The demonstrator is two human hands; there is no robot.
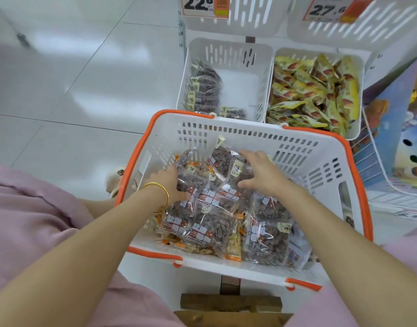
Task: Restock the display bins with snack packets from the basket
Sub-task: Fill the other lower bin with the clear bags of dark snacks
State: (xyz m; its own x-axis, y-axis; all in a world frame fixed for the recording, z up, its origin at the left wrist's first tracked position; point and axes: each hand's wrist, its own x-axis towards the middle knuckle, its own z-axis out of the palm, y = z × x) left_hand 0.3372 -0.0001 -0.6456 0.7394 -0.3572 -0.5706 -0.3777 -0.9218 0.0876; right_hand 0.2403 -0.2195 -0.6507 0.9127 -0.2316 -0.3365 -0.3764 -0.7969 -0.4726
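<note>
a: arms [96, 234] in the basket [320, 147]: left hand [172, 182] grips a packet [191, 182], right hand [259, 175] lies spread on the packets [217, 223].
b: gathering, then. next: lift a bunch over into the half-filled bin [240, 90].

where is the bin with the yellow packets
Head view, upper right: the yellow-packet bin sits just past the far rim of the basket, directly right of the nearly empty bin with a few dark packets.

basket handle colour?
Orange handles on the white slotted plastic basket; head view.
</note>
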